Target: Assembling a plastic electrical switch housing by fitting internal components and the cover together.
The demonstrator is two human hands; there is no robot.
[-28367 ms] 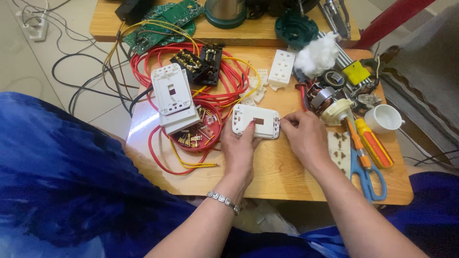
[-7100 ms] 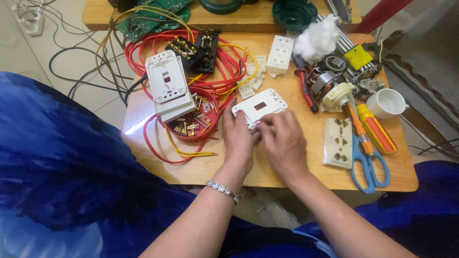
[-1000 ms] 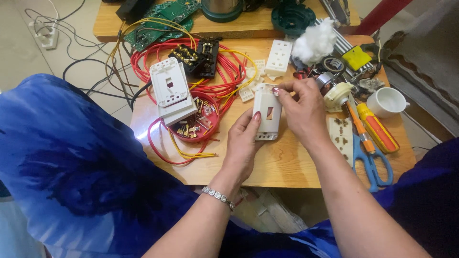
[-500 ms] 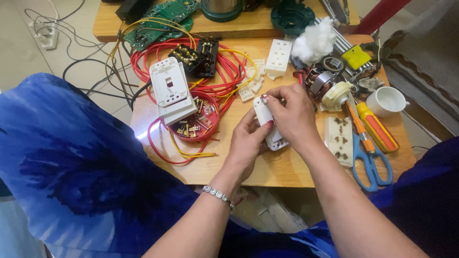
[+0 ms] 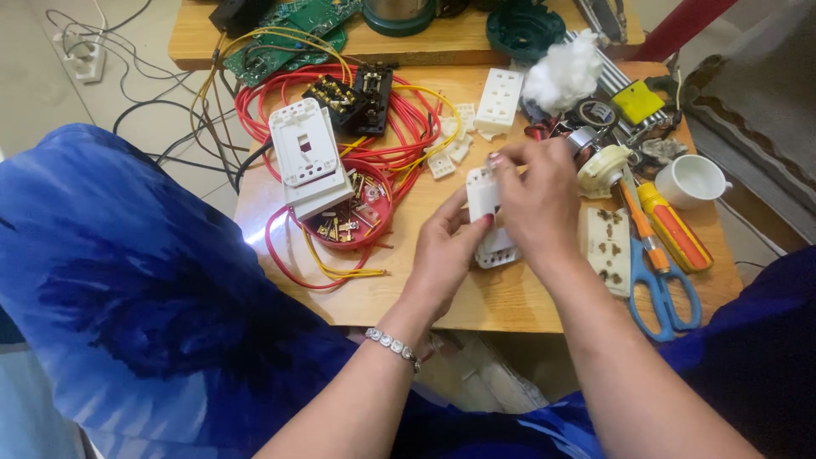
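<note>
Both hands are meeting over the middle of the wooden table (image 5: 510, 306), holding a white switch plate (image 5: 486, 223) between them, tilted up on edge just above the tabletop. The left hand (image 5: 446, 251) is reaching in from below, fingers curled, its fingertips pinching the plate's left edge. The right hand (image 5: 537, 200) is closing over the plate from the right, thumb and fingers gripping its upper part and hiding much of it. Just left of the hands a red dish (image 5: 353, 217) of small brass parts is sitting among red wires (image 5: 399, 140), with a stack of white plates (image 5: 306, 161) leaning over its rim. Behind the wires black terminal blocks (image 5: 353, 93) are lying. To the right of the hands a cream socket strip (image 5: 608, 248) is lying flat, with blue-handled scissors (image 5: 663, 289) and an orange screwdriver (image 5: 676, 225) beside it, and a white cup (image 5: 693, 180) farther out. A white socket (image 5: 499, 100) and a tuft of cotton wool (image 5: 561, 72) are lying at the table's far side.
</note>
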